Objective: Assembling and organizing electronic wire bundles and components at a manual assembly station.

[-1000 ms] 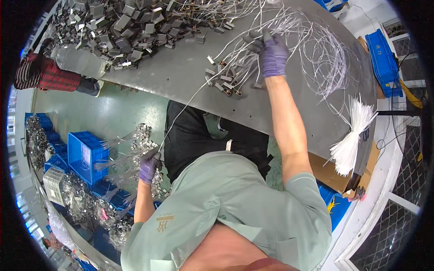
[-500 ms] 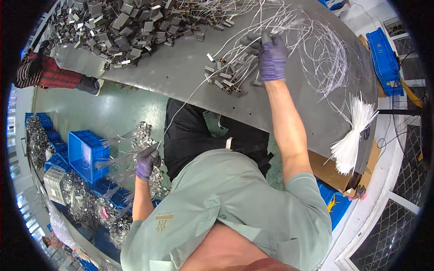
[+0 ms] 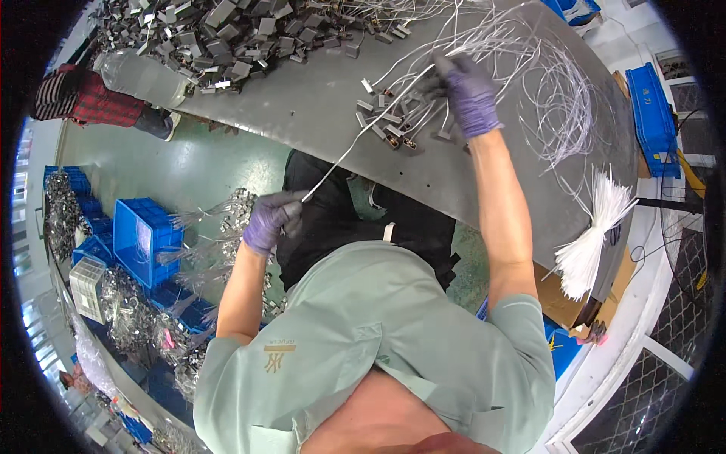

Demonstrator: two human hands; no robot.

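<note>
Both hands wear purple-and-grey work gloves. My left hand (image 3: 274,221) is closed, pinching the end of a white cable (image 3: 346,157) in front of my lap. From there the cable runs nearly straight up over the table's edge to my right hand (image 3: 465,94), whose fingers are curled on it above the table. Beneath and beside the right hand lies a small group of cables ending in grey metal-cased connectors (image 3: 388,119). A loose tangle of thin white cables (image 3: 563,106) spreads to the right of that hand.
A large heap of grey rectangular metal parts (image 3: 249,34) covers the grey table's (image 3: 318,98) far left. A tied white cable bundle (image 3: 592,242) hangs at its right edge. Blue crates (image 3: 144,238) and bunches of cables stand at left. Another person (image 3: 94,102) is at the far left.
My left hand has moved up and right with the cable end, nearer the table. The cable between my hands has gone from slack and curved to nearly straight. My right hand has shifted slightly right.
</note>
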